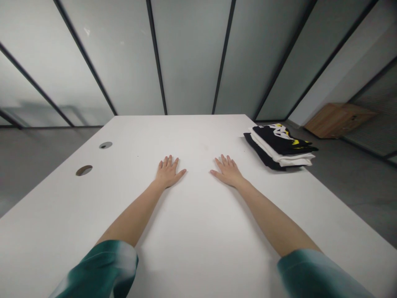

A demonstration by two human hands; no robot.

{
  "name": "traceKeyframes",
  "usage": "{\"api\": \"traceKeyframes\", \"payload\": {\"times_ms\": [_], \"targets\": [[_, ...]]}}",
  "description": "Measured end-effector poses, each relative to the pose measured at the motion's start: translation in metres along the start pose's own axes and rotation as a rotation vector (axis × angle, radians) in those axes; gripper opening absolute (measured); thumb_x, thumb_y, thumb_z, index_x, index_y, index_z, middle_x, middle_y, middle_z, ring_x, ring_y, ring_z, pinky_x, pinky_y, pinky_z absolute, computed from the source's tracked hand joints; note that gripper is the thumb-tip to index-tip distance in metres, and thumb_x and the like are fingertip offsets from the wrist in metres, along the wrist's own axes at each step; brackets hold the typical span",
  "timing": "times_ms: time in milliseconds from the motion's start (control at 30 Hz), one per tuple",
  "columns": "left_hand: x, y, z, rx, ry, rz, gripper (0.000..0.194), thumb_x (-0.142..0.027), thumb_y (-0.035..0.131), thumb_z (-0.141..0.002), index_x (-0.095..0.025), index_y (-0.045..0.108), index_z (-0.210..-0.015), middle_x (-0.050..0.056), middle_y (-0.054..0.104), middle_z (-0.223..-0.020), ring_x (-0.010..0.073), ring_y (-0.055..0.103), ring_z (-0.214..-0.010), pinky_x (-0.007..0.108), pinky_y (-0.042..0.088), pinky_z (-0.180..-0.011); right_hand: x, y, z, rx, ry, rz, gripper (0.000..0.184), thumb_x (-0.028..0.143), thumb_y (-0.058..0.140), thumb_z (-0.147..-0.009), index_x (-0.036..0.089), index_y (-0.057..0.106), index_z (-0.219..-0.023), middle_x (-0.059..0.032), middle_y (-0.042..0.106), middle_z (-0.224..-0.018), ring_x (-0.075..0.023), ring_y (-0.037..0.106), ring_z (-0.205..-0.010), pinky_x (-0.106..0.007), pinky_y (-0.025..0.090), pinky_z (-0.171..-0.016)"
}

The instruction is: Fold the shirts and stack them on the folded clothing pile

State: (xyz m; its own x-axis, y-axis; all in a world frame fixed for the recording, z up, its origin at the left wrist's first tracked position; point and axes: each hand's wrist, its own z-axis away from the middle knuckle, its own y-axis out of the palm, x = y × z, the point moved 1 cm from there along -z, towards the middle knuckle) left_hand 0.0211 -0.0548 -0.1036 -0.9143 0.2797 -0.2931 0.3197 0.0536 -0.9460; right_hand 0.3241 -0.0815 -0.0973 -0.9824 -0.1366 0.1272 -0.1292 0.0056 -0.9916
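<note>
My left hand [168, 172] lies flat on the white table [198, 231], palm down, its fingers spread. To its right, a hand's width or so apart, my right hand [228, 171] rests the same way with fingers apart. Neither holds anything. Nearest to my right hand is a stack of folded clothes [279, 147] at the table's right edge. Its top piece is black with a white and yellow print, with white and black layers beneath.
Two round holes pierce the tabletop on the left, a farther one [106, 145] and a nearer one [84, 170]. Frosted glass panels [189, 58] with dark frames stand behind the table. A wooden cabinet [338, 120] sits on the grey floor at right.
</note>
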Motion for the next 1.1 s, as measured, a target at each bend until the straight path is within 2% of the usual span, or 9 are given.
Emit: {"api": "traceKeyframes", "payload": {"times_ms": [167,367,633,933,1100], "targets": [[-0.003,-0.004,0.001,0.057,-0.010,0.003,0.087,-0.077,0.043,-0.084,-0.018,0.046,-0.148,0.020,0.030,-0.161,0.0419,0.020,-0.150,0.058,0.016,-0.119,0.001,-0.001,0.001,0.047,0.001,0.007,0.088,0.077,0.028,-0.090,0.021,0.029,-0.158,-0.0148,0.019,-0.165,-0.0370,0.012,-0.152,-0.055,0.013,-0.121],[-0.003,-0.004,0.001,0.051,0.001,0.001,0.086,-0.077,0.046,-0.083,-0.020,0.047,-0.147,0.019,0.032,-0.160,0.0423,0.022,-0.149,0.059,0.017,-0.118,0.005,-0.007,0.003,0.073,0.009,0.012,0.090,0.076,0.028,-0.091,0.018,0.027,-0.159,-0.0168,0.018,-0.165,-0.0364,0.011,-0.152,-0.054,0.013,-0.121],[-0.015,-0.016,0.005,0.171,-0.042,-0.156,0.091,-0.077,0.030,-0.088,-0.017,0.033,-0.156,0.018,0.020,-0.165,0.0392,0.016,-0.151,0.055,0.016,-0.120,0.010,-0.011,0.005,0.105,0.030,0.048,0.089,0.074,0.026,-0.092,0.016,0.024,-0.160,-0.0165,0.015,-0.166,-0.0351,0.007,-0.153,-0.051,0.011,-0.122],[-0.019,-0.020,0.007,0.224,-0.046,-0.285,0.092,-0.078,0.018,-0.090,-0.019,0.023,-0.159,0.015,0.016,-0.166,0.0364,0.015,-0.152,0.052,0.018,-0.121,0.009,-0.011,0.004,0.130,0.054,0.059,0.097,0.078,0.020,-0.090,0.013,0.013,-0.161,-0.0170,0.004,-0.167,-0.0367,-0.001,-0.153,-0.051,0.009,-0.122],[-0.018,-0.020,0.007,0.222,-0.043,-0.290,0.091,-0.078,0.018,-0.090,-0.019,0.023,-0.159,0.015,0.016,-0.166,0.0365,0.014,-0.152,0.052,0.018,-0.121,0.008,-0.008,0.002,0.142,0.050,0.070,0.097,0.079,0.016,-0.089,0.015,0.012,-0.161,-0.0164,0.005,-0.167,-0.0367,0.006,-0.153,-0.051,0.009,-0.122]]}}
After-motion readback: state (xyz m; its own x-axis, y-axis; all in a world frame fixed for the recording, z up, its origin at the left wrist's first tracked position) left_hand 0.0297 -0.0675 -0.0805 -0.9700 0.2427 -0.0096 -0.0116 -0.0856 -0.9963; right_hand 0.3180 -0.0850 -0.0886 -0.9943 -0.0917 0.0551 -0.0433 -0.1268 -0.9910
